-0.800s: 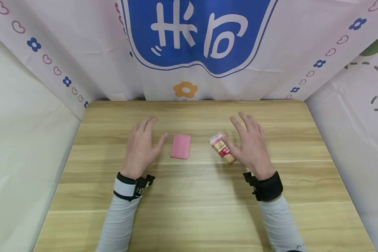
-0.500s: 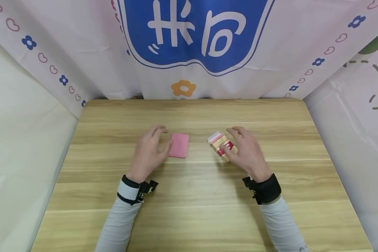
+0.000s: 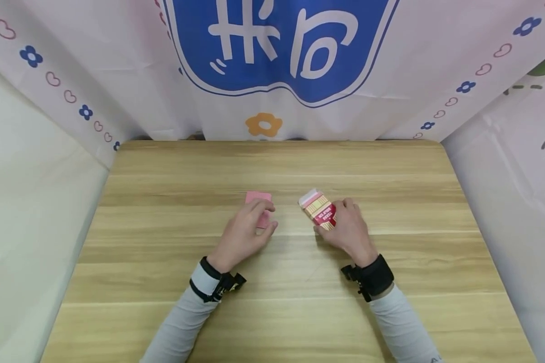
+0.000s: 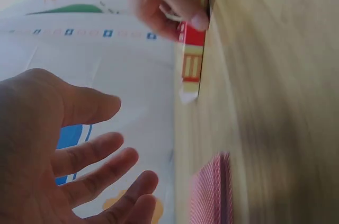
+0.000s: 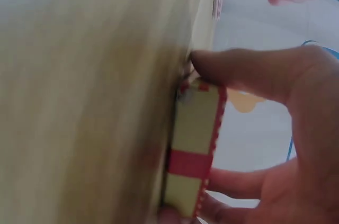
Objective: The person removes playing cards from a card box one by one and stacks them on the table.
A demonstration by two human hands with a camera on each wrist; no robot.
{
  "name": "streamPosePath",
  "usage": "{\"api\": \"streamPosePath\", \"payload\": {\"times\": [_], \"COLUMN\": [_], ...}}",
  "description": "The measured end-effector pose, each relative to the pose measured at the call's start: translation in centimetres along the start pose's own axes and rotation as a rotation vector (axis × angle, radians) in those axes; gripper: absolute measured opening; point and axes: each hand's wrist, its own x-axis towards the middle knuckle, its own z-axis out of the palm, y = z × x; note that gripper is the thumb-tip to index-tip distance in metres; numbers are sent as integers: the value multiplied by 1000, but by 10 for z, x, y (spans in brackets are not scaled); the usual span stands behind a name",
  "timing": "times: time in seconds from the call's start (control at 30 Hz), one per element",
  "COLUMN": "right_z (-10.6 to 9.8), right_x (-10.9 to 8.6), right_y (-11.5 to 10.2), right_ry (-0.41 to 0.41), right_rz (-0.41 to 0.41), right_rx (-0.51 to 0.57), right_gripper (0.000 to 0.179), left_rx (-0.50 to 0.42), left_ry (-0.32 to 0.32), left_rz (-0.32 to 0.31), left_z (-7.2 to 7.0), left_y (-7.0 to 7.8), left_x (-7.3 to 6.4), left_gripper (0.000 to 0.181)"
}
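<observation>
In the head view my left hand (image 3: 244, 233) is over a pink deck of cards (image 3: 257, 195) lying on the table, hiding part of it. The left wrist view shows that hand's fingers loosely bent with nothing between them, apart from the deck (image 4: 211, 195). To the right, my right hand (image 3: 350, 230) grips the near end of a red and yellow card box (image 3: 317, 207) printed "Texas Hold'em". Thumb and fingers lie on opposite sides of the box (image 5: 192, 134) in the right wrist view. Its white far end (image 3: 309, 195) points away to the left.
Both things lie on a wood-grain table (image 3: 272, 302). A white curtain (image 3: 154, 101) with a blue emblem hangs behind the table's far edge. White cloth walls (image 3: 32, 201) flank it on both sides.
My left hand has moved right, from beside the pink deck to over it. The right hand's fingers have drawn in and closed around the card box, which stays in nearly the same place.
</observation>
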Motion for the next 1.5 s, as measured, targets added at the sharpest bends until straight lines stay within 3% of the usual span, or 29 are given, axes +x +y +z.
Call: {"api": "streamPosePath", "payload": {"times": [0.17, 0.33, 0.47, 0.6, 0.87, 0.97, 1.07, 1.2, 1.3, 1.5], "right_z": [1, -1, 3, 10, 24, 31, 34, 37, 37, 36], "right_x": [1, -1, -4, -9, -18, -18, -18, -16, -15, -14], "right_y": [3, 6, 10, 14, 21, 25, 25, 23, 22, 22], "right_ry": [13, 33, -2, -91, -274, -310, -321, -325, -330, -335], "right_rz": [-3, -32, -53, -19, 6, 1, 1, -15, -18, -2], "right_rx": [130, 387, 698, 1016, 1524, 1598, 1623, 1636, 1639, 1633], "right_gripper": [87, 79, 73, 75, 76, 78, 80, 83, 85, 86], "left_rx": [-57, -177, -280, -359, -493, -496, -429, -324, -308, -305], "left_ry": [0, -1, 7, 25, 61, 56, 59, 76, 77, 85], "left_rz": [41, 51, 64, 86, 104, 88, 68, 20, -13, 13], "left_z": [9, 14, 17, 18, 13, 13, 15, 18, 20, 23], "left_y": [7, 11, 14, 20, 45, 54, 58, 56, 53, 49], "left_x": [-1, -1, 0, 1, 14, 23, 30, 35, 36, 37], "left_gripper": [32, 30, 28, 27, 23, 24, 26, 31, 32, 32]}}
